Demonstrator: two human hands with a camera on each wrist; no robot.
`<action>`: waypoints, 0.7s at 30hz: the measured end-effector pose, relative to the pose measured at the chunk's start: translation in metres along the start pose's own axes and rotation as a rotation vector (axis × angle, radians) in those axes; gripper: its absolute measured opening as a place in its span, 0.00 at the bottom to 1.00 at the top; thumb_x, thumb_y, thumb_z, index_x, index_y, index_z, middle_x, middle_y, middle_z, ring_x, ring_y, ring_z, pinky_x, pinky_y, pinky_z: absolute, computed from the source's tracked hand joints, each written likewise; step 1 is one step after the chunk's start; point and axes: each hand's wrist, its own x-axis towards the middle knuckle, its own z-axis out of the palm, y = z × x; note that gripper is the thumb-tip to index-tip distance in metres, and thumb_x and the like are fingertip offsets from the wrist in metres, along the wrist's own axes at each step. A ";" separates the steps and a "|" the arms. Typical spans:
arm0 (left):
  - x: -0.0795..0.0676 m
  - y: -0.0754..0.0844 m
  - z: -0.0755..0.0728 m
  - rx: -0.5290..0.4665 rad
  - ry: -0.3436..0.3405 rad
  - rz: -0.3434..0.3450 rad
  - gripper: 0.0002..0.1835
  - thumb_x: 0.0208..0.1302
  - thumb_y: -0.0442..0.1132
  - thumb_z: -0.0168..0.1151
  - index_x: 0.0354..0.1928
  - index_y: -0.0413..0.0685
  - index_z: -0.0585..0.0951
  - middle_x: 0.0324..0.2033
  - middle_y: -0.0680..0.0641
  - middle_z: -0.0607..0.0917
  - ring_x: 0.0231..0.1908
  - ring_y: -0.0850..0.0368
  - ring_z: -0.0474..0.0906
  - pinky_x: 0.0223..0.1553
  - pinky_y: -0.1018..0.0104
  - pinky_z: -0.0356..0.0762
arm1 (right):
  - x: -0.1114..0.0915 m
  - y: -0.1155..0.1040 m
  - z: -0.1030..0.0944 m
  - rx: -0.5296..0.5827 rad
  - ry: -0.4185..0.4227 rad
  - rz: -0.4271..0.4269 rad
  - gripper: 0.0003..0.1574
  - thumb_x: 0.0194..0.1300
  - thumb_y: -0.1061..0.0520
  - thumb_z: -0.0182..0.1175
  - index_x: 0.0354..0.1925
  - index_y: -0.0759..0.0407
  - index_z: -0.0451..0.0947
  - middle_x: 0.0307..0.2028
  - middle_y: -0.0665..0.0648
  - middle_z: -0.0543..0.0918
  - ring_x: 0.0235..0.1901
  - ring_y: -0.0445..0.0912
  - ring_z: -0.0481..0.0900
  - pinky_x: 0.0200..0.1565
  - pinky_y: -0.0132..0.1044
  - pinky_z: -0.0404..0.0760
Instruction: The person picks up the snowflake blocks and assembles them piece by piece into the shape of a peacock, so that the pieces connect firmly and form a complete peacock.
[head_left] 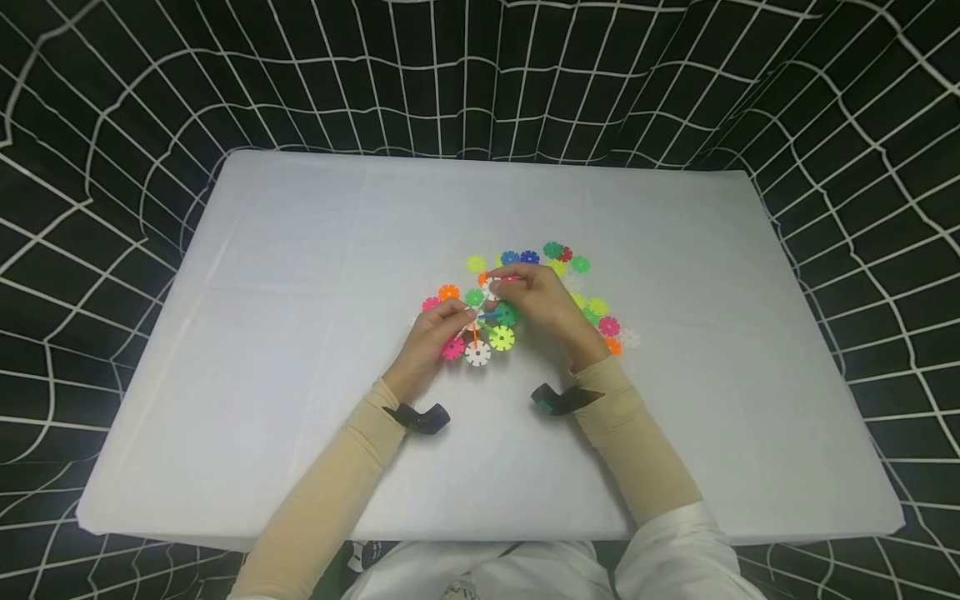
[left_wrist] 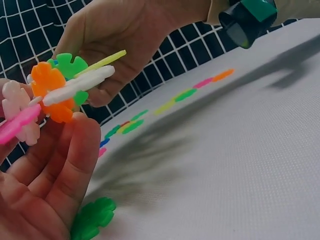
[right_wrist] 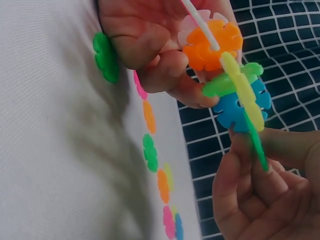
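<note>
My left hand holds a cluster of joined plastic notched discs by its left side, thumb on top. The cluster includes a pink disc, a white disc, a yellow disc and a green disc. An orange disc and a blue disc show from below in the right wrist view. My right hand reaches over the cluster's far right side, thumb and forefinger pinching another white disc. The right wrist view hides that pinch.
Loose discs lie on the white table beyond and right of my hands, among them a dark green disc, a blue disc and a pink disc. An orange disc lies beyond my left hand. White netting surrounds the table.
</note>
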 end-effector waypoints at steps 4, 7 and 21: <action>0.000 -0.001 0.000 -0.002 0.009 0.008 0.05 0.73 0.42 0.58 0.42 0.49 0.80 0.39 0.54 0.81 0.42 0.61 0.77 0.46 0.71 0.78 | 0.000 0.002 0.001 0.021 -0.010 -0.016 0.22 0.72 0.52 0.60 0.60 0.59 0.79 0.38 0.59 0.91 0.42 0.47 0.87 0.66 0.52 0.72; -0.001 0.000 0.000 -0.005 0.013 0.009 0.06 0.73 0.41 0.58 0.42 0.48 0.80 0.40 0.54 0.81 0.42 0.60 0.77 0.45 0.71 0.78 | 0.000 0.001 0.001 0.011 -0.031 -0.033 0.21 0.72 0.53 0.60 0.60 0.58 0.79 0.37 0.58 0.91 0.44 0.49 0.87 0.68 0.54 0.70; 0.000 0.015 -0.011 -0.364 0.085 0.045 0.05 0.77 0.41 0.54 0.42 0.51 0.77 0.43 0.54 0.77 0.47 0.62 0.75 0.45 0.75 0.78 | 0.004 0.015 0.009 -0.211 -0.154 -0.074 0.18 0.74 0.49 0.55 0.53 0.59 0.80 0.36 0.57 0.83 0.36 0.50 0.78 0.39 0.38 0.79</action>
